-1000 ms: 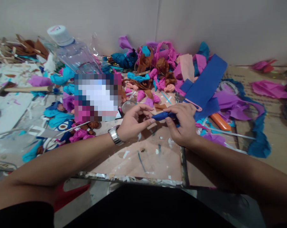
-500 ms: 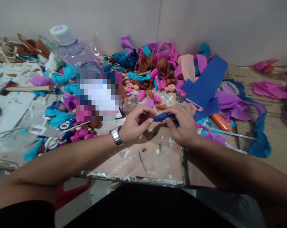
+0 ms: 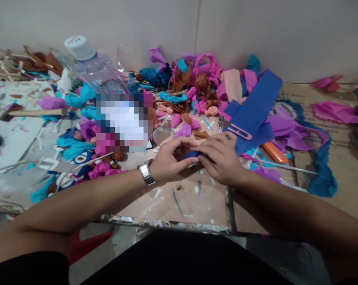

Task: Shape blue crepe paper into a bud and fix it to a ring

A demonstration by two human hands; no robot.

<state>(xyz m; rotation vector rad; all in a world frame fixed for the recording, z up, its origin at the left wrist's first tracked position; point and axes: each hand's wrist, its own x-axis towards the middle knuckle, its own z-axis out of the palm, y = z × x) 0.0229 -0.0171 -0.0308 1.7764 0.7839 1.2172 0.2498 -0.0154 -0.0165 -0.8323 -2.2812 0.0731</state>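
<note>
Between the fingertips of both hands is a small piece of dark blue crepe paper [image 3: 192,154], mostly covered by the fingers. My left hand [image 3: 171,160], with a metal watch at the wrist, pinches it from the left between thumb and fingers. From the right, my right hand [image 3: 222,158] grips it too, thumb underneath and fingers over the top. Just beyond the right hand lie pink-handled thread snips [image 3: 236,130], resting partly on a wide strip of blue crepe paper [image 3: 257,103].
Crumpled pink, brown and teal paper [image 3: 207,77] is heaped against the wall. A clear bottle [image 3: 98,71] with a white cap leans behind a phone [image 3: 124,122] with a blurred screen. An orange-handled cutter [image 3: 274,152] and a hammer [image 3: 38,112] flank the work area.
Both hands have drawn closer together around the blue paper, covering more of it. My right hand has shifted slightly left, exposing more of the thread snips.
</note>
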